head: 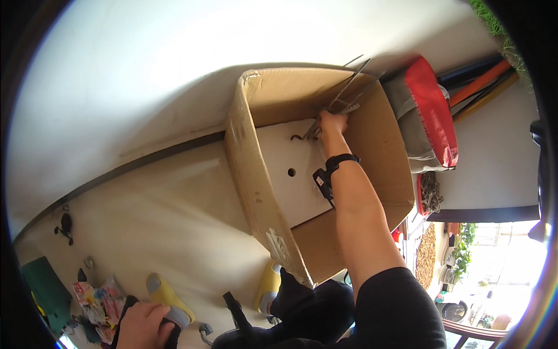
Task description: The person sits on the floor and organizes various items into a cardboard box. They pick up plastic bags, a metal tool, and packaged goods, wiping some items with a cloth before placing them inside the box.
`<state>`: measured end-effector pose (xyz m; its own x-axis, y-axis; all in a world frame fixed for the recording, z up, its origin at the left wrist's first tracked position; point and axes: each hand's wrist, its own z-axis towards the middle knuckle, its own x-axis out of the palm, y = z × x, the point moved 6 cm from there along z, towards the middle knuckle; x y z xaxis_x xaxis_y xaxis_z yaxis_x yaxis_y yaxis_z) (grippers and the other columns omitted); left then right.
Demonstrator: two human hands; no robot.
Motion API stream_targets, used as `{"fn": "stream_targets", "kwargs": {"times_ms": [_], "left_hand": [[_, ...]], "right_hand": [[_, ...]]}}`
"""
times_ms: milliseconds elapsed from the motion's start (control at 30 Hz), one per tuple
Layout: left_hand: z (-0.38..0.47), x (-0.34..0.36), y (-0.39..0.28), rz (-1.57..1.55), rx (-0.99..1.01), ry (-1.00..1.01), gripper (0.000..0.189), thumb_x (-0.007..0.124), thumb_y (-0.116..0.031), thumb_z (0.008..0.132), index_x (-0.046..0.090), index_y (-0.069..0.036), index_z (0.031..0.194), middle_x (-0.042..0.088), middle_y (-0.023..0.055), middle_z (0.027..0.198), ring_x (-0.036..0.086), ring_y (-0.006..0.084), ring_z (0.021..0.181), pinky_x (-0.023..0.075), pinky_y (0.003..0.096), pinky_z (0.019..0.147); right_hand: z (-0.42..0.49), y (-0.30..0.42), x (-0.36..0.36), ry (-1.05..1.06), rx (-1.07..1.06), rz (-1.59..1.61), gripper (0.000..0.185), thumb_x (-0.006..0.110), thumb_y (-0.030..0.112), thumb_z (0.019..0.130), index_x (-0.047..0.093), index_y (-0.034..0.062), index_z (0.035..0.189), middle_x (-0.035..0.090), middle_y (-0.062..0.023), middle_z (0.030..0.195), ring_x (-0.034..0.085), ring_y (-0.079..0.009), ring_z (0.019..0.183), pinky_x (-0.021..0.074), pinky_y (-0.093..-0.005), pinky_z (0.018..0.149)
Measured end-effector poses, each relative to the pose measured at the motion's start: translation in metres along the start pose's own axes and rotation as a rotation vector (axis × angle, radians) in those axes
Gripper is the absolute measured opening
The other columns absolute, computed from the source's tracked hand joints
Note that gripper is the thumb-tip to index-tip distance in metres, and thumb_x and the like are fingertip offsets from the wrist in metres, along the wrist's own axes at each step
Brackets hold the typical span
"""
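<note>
A large open cardboard box (244,165) stands before me, with a white panel (283,192) with a round hole at its bottom. My right hand (333,122) reaches inside, gripping a thin metal wire rack (344,94) whose prongs rise past the box's far rim. A curved dark hook-like end lies near the fingers. On that wrist is a black band, and a small black device (322,184) hangs beside it. My left hand (141,325) is low at the left, bent over dark fabric; whether it grips the fabric is unclear.
A grey and red fabric bag (429,113) is right of the box, with a basket of clothespins (429,192) below it. Yellow and grey slippers (170,296) and colourful plastic packages (100,305) are on the floor. A pale wall (174,56) runs behind the box.
</note>
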<state>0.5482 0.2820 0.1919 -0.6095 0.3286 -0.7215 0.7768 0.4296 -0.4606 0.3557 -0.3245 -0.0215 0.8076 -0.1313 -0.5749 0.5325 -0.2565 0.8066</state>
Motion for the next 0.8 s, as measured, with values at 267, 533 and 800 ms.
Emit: {"fn": "stream_targets", "kwargs": {"times_ms": [267,533,800], "left_hand": [[0.003,0.005,-0.003,-0.099,-0.011,-0.046,0.037,0.074,-0.011,0.074,0.062,-0.003,0.108,0.063,0.0156,0.107,0.058,0.0365,0.102,0.0476,0.0445,0.086],[0.005,0.008,0.003,-0.002,0.009,-0.088,0.04,0.075,-0.011,0.071,0.061,-0.004,0.108,0.062,0.0144,0.108,0.057,0.0364,0.1,0.0461,0.0462,0.085],[0.004,0.009,0.005,0.002,0.01,-0.094,0.041,0.076,-0.011,0.07,0.061,-0.004,0.107,0.062,0.013,0.108,0.057,0.0349,0.1,0.0461,0.0458,0.085]], "right_hand": [[-0.019,0.002,-0.001,-0.02,-0.002,0.044,0.077,0.075,0.025,0.078,0.035,-0.0058,0.136,0.042,-0.0284,0.135,0.05,-0.0453,0.119,0.0486,-0.0482,0.097],[-0.042,0.01,-0.007,-0.12,-0.495,-0.325,0.07,0.072,0.027,0.085,0.037,-0.0104,0.132,0.045,-0.0293,0.125,0.05,-0.0467,0.114,0.0457,-0.048,0.097],[-0.049,0.015,-0.008,-0.172,-0.515,-0.427,0.059,0.069,0.021,0.088,0.039,-0.0119,0.128,0.047,-0.0306,0.123,0.054,-0.0464,0.11,0.0483,-0.0485,0.093]]}}
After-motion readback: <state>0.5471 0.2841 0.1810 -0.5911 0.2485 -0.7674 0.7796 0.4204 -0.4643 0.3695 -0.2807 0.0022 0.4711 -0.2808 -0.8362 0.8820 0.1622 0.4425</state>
